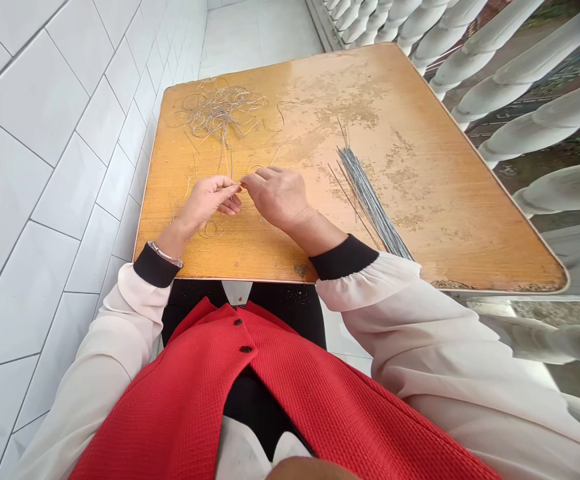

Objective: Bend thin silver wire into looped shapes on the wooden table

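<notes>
I stand by the wooden table and watch two bare hands meet near its close edge. The step in hand looks like fine fingertip work on a thin wire, and I judge the next move calls for a steady pinch from one side while the other guides the strand. The left hand is closed at thumb and forefinger, its other fingers loosely curled. The right hand, knuckles up, also pinches with its tips, just beside the left's. Both seem to grip that wire between them, though how it bends there is too small to tell. Beyond the hands lies a loose tangle of wire, with stray strands trailing towards them. Well apart, to the right, a bundle of straight grey wires rests on the tabletop, partly behind the right sleeve.
</notes>
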Available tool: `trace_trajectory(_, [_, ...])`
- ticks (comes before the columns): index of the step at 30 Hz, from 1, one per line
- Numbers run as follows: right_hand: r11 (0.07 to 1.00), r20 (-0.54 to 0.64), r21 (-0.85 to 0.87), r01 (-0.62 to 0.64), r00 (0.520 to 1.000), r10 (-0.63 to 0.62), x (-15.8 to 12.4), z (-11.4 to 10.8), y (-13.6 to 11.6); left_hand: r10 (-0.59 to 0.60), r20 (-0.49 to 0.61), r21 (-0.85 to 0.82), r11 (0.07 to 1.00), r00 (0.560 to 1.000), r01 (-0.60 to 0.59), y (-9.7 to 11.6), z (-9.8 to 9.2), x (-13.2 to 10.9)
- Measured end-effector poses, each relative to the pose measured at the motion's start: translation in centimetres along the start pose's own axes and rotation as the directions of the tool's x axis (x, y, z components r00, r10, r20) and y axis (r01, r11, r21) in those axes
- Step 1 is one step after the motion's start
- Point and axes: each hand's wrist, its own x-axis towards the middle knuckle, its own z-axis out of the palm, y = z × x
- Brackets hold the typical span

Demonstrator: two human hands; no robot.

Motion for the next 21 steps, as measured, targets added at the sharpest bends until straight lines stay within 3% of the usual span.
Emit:
trace_trajectory(3, [0.992,-0.052,0.125,-0.021,0.998,0.028,0.0,0.9,0.5,-0.021,0.013,-0.014,1.0,1.0,0.021,0.1,-0.1,-0.1])
trace_trajectory(6, [0.915,-0.077,0.393,-0.089,0.989,0.129,0.2,1.4,0.5,-0.043,0.013,-0.02,0.999,0.999,0.044,0.1,-0.2,0.0])
trace_trajectory(8, [0.779,-0.06,0.609,-0.149,0.971,0.232,0.2,1.2,0.3,-0.033,-0.025,-0.044,0.999,0.999,0.032,0.0,-0.4,0.0])
trace_trajectory(10, [0.562,0.012,0.802,-0.206,0.944,0.329,0.3,0.6,0.1,-0.008,-0.088,-0.093,0.996,0.996,0.0,0.0,-0.7,0.1])
trace_trajectory(14, [0.128,0.289,0.926,-0.356,0.885,0.366,0.2,-0.6,-0.1,-0.025,-0.156,-0.193,0.981,0.987,-0.006,0.1,-1.0,0.3])
trace_trajectory(16, [0.016,0.374,0.915,-0.404,0.859,0.349,0.2,-0.8,-0.1,-0.05,-0.163,-0.236,0.972,0.985,0.01,0.2,-1.0,0.4])
trace_trajectory(21, [-0.151,0.428,0.904,-0.401,0.839,0.335,0.2,-0.6,-0.1,-0.094,-0.16,-0.341,0.94,0.983,0.035,0.3,-1.0,0.5])
